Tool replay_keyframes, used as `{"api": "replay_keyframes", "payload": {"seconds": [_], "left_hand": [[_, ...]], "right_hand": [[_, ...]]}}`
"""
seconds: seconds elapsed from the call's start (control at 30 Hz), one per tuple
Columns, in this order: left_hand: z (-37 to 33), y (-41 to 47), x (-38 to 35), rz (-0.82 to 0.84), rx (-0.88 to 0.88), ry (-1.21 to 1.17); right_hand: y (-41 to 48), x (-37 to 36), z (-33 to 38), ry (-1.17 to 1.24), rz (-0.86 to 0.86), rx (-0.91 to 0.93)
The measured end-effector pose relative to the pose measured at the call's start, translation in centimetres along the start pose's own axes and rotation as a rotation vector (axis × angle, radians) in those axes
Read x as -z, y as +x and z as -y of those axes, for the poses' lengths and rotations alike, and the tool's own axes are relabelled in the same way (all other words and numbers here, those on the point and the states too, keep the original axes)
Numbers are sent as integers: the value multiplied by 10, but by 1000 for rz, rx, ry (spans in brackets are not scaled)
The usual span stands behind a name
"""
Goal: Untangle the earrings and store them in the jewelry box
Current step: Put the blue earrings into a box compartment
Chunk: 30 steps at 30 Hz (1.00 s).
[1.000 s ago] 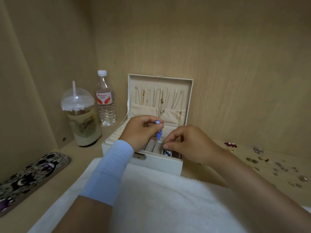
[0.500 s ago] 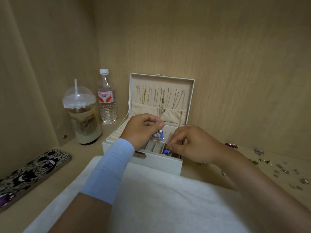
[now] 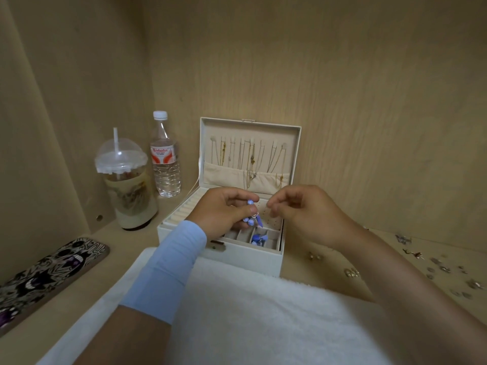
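The setting is presenting as a home storage nook, with light wood-grain panels [image 3: 342, 75] enclosing a bench [image 3: 126, 248] that is carrying personal items: an open jewelry box [image 3: 250, 259], loose earrings [image 3: 442, 268], a domed drink cup [image 3: 126, 185], a water bottle [image 3: 166, 167], a patterned phone case [image 3: 47, 275] and a fluffy white towel [image 3: 250, 312].

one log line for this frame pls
left hand: pinches blue bead earring over jewelry box | right hand: pinched beside it, hold unclear | second blue earring: in front compartment | loose earrings: on shelf

One jewelry box [image 3: 245, 262], perhaps two blue earrings [image 3: 259, 239].
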<state>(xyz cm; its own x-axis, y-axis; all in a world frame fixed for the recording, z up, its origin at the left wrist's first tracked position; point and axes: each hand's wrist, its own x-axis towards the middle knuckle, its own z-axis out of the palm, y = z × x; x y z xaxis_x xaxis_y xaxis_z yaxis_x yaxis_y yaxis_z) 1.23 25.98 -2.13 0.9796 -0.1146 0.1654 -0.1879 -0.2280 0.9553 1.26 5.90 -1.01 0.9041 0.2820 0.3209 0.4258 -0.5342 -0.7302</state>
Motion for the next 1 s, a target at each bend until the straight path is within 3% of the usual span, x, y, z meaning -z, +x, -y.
{"api": "replay_keyframes", "payload": {"seconds": [0.07, 0.13, 0.27, 0.47, 0.63, 0.83, 1.0], "left_hand": [[-1, -1, -3, 29, 17, -7], [-2, -1, -7, 28, 10, 21], [2, 2, -8, -11, -71, 210], [8, 4, -9, -16, -136, 432], [1, 6, 3, -203, -151, 279], [3, 7, 2, -194, -145, 250], [4, 9, 1, -228, -156, 250]], "right_hand": [[3, 1, -3, 51, -32, -52], [2, -1, -3, 112, 47, -67], [-1, -6, -2, 110, 98, -58], [-1, -5, -7, -222, 65, -48], [-3, -11, 2, -375, 89, -12], [-4, -19, 7, -663, 160, 104], [-1, -23, 8, -537, 211, 43]]}}
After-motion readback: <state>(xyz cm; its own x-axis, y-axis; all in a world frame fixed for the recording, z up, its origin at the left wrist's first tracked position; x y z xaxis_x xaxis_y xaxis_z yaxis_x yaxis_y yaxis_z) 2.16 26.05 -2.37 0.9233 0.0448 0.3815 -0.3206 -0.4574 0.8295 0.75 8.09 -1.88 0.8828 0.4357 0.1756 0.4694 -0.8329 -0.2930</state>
